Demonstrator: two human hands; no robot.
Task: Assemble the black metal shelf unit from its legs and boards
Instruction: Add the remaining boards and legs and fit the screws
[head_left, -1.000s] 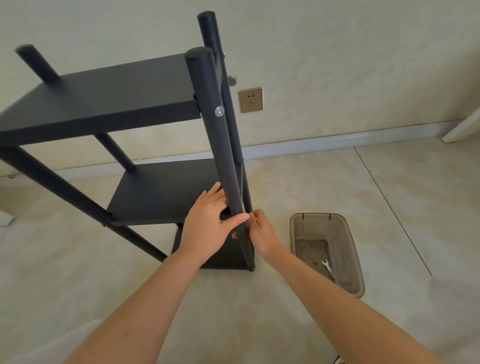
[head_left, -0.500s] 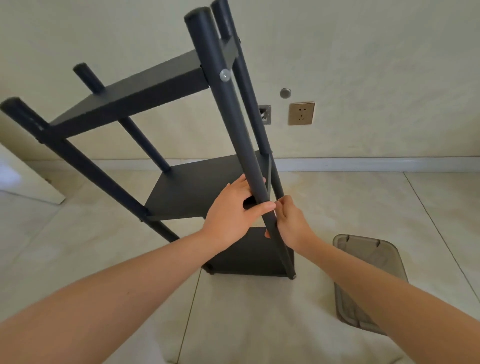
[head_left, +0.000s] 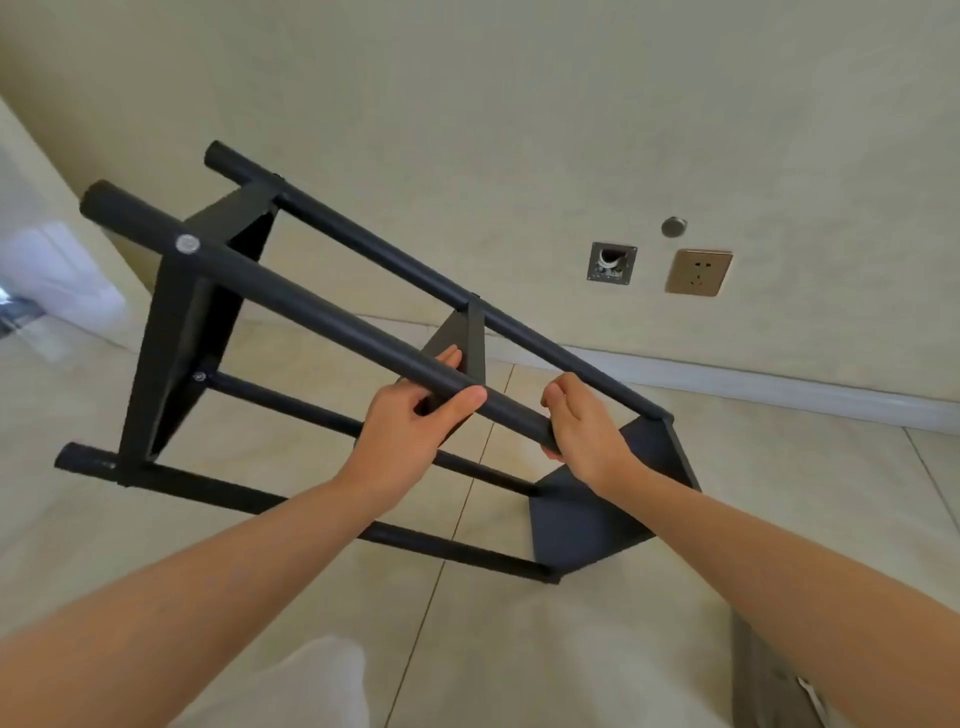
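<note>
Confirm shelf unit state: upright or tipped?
Tipped. The shelf unit leans far left, legs running diagonally rather than vertical; left hand and right hand grip the nearest leg.

On the pale cream wall (head_left: 519, 104) we see a gold-coloured socket plate (head_left: 698, 272). Just beside it, on its left, there is an open metal box (head_left: 612, 263) with a white cable inside. Above and between these two sits a small round metal disc (head_left: 674, 227) (we cannot tell what it is). A white baseboard (head_left: 779, 387) runs along the foot of the wall. The floor (head_left: 519, 649) has big beige tiles with thin dark joints. At the floor's lower right edge a grey translucent bin (head_left: 763, 675) shows only partly.
</note>
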